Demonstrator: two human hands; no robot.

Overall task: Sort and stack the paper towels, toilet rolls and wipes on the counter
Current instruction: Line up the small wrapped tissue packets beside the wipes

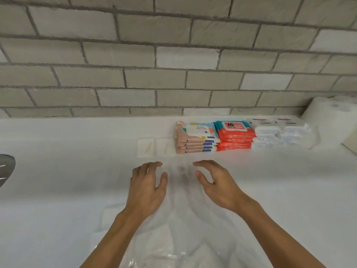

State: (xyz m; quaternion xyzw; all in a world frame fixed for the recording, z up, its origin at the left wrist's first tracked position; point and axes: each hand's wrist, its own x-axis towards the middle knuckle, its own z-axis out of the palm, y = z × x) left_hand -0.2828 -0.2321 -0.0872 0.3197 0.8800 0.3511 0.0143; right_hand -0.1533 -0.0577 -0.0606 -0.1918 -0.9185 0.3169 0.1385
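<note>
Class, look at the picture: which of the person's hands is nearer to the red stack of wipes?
Right. The right hand hovers open just below and slightly left of the red stack of wipes; the left hand, also open, is further left, beyond the right one.

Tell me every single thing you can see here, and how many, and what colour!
Peach wipes packs: a stack, about four, peach with blue and white labels, at the back of the counter by the wall.
Red wipes packs: a stack, about three, red-orange with a teal top, right beside the peach stack.
White wipes packs: two stacks side by side, white, right of the red stack.
Paper rolls: white, far right by the wall; count unclear.
Clear plastic wrap: one, see-through, lying on the counter under the arms.
Counter: one, white.
Tiled wall: one, grey-beige bricks.
Grey metal thing: one, at the left edge, mostly cut off.
Left hand: open, over the wrap.
Right hand: open, over the wrap.
</note>
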